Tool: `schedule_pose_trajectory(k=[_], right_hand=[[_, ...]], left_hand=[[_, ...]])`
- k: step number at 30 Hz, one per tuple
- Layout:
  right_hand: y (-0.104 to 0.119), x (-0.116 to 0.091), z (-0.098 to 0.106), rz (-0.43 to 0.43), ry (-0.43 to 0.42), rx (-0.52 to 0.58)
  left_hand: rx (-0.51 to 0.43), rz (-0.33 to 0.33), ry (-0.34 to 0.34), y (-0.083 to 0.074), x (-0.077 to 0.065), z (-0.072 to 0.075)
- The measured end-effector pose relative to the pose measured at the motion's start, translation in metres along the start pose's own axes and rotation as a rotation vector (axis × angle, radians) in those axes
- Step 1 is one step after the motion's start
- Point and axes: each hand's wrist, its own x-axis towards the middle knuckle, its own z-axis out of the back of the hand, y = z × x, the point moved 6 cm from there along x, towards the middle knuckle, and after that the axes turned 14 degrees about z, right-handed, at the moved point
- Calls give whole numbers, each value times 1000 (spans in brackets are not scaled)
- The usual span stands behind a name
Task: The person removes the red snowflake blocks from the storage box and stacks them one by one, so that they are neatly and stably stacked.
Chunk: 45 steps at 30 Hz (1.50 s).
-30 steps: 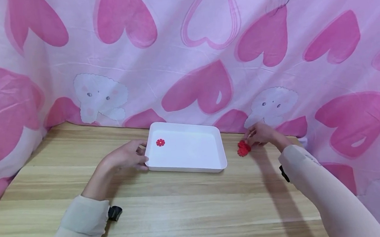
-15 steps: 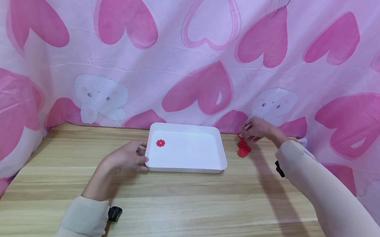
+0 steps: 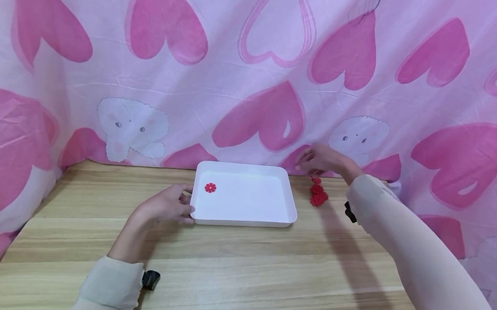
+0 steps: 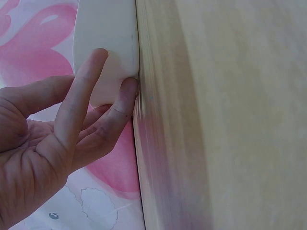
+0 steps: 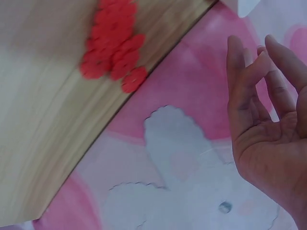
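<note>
A shallow white tray lies on the wooden table, with one red snowflake-shaped disc inside near its left end. At the tray's left side my left hand holds its edge; the left wrist view shows bent fingers against the outer wall. Right of the tray, several more red discs lie in a small heap close to the table's back edge. Above and behind the heap is my right hand, raised off the table. In the right wrist view its fingertips are close together; whether a disc is between them is unclear.
A pink and white cloth with hearts and cartoon animals hangs along the table's back edge. The wooden table top extends in front of the tray. A black band shows at the left sleeve.
My right hand has risen from the red heap and moved left toward the tray. One disc now lies apart behind the heap. The left hand and tray stay in place.
</note>
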Motion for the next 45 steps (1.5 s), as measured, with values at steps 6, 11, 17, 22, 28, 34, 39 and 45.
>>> schedule_pose_trajectory(k=[6,11,17,22,28,34,39,45], right_hand=[[17,16,-11,6,48,-39],[29,29,-23,-18,51,47],[45,43,-37,-18,65,73],[60,56,-52,15,91,77],[74,72,-70,17,105,67],[86,90,-85,32,154,55],[95,102,-101,18,205,64],[107,115,-120,37,237,70]], left_hand=[[1,5,-1,1,0,0],[-13,8,8,3,0,-1],[-13,18,7,3,1,-1],[-1,31,6,3,2,-1],[-1,32,10,2,5,-1],[16,37,5,0,5,0],[-2,34,8,-1,4,1],[-11,39,12,-1,4,1]])
